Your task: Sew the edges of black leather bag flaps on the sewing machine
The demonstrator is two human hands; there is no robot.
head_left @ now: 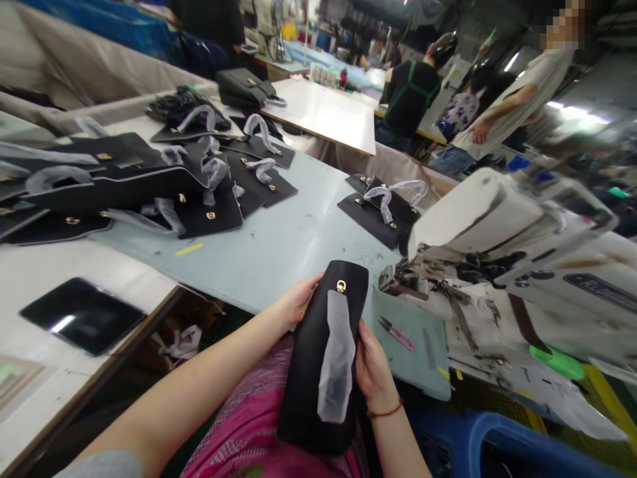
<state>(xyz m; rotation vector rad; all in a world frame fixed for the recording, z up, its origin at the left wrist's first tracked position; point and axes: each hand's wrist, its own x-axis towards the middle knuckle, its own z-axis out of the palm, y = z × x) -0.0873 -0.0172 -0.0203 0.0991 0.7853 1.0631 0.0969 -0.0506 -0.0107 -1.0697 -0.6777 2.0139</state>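
A black handbag panel (309,372) with a gold ring fitting and a handle wrapped in white film (337,372) is held upright over my lap. My left hand (301,300) grips its left edge near the top, the fingers partly hidden behind it. On the right edge, a little lower, my right hand (371,362) is closed around the panel, its fingertips out of sight. Just right of the panel, pink-handled thread snips (397,333) lie on the grey-green worktable (298,229). Beyond them stands a white sewing machine (478,206).
Black bag pieces with wrapped handles (219,199) cover the table's left side; a smaller group (381,209) lies near the machine. A black tablet (83,315) rests on a white table at left. A blue basket (490,431) stands below right. Several people work beyond.
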